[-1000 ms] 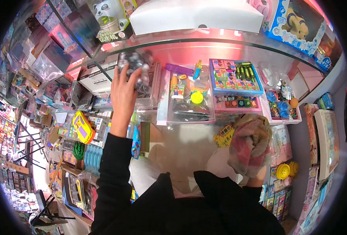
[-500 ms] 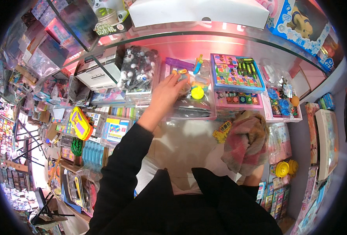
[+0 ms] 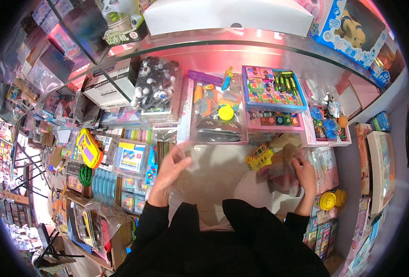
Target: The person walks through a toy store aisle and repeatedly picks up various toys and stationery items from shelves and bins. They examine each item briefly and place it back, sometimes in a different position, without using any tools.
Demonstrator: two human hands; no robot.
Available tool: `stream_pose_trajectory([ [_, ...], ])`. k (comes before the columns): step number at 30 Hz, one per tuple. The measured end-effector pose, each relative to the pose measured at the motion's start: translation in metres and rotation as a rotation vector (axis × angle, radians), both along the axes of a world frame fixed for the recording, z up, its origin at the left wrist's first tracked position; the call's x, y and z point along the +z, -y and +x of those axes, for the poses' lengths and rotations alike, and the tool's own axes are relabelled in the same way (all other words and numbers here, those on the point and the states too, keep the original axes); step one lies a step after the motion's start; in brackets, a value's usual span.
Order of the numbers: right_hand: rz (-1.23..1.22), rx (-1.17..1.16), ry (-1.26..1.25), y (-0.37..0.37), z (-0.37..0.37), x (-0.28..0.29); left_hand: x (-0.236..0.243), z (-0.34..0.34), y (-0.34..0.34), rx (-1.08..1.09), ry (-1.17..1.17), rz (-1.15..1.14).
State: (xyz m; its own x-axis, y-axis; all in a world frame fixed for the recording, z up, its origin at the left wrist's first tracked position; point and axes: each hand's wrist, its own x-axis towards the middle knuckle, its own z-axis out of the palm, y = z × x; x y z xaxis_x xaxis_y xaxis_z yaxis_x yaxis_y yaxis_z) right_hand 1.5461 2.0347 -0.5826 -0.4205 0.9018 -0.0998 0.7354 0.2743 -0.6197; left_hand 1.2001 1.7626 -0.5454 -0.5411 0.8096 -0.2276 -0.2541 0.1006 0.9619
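My left hand (image 3: 168, 174) is raised in front of the display shelf, its thumb and fingers closed on something see-through, too faint to make out. Bunched brown and pink plaid cloth (image 3: 282, 177) is gripped at its right side by my right hand (image 3: 304, 173). Beyond my left hand stands an open tray (image 3: 244, 137) with a yellow round piece (image 3: 225, 112), an orange piece (image 3: 198, 93), a purple piece (image 3: 207, 76) and clear packaging in it. Next to the cloth is a yellow jagged-edged sign (image 3: 259, 157).
A blue box of small packs (image 3: 274, 104) stands right of the tray, with a bin of trinkets (image 3: 324, 141) beyond it. Bagged black and white balls (image 3: 156, 87) sit on the left. A glass shelf edge (image 3: 241, 44) crosses above. Stocked shelves line both sides.
My left hand has drawn back out of the tray toward me. My right hand has come up from beneath the cloth into view at its right side, and the cloth has shifted lower.
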Motion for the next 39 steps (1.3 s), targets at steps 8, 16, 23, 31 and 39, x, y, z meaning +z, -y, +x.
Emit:
stream_pose_trajectory([
  [8,0.662,0.513,-0.224,0.026,-0.207,0.049,-0.063,0.054,0.012,0.049,0.78,0.358],
  [16,0.62,0.424,-0.012,0.018,-0.274,0.009,-0.066,0.06,0.014,0.033,0.711,0.262],
  [23,0.354,0.579,-0.656,0.075,-0.205,0.048,-0.076,0.059,0.013,0.136,0.668,0.203],
  [31,0.469,0.977,-0.523,0.132,-0.168,0.015,-0.065,0.05,0.016,0.036,0.405,0.037],
  [39,0.116,0.941,-0.554,0.117,-0.153,0.006,-0.046,0.041,0.022,-0.189,0.148,0.078],
])
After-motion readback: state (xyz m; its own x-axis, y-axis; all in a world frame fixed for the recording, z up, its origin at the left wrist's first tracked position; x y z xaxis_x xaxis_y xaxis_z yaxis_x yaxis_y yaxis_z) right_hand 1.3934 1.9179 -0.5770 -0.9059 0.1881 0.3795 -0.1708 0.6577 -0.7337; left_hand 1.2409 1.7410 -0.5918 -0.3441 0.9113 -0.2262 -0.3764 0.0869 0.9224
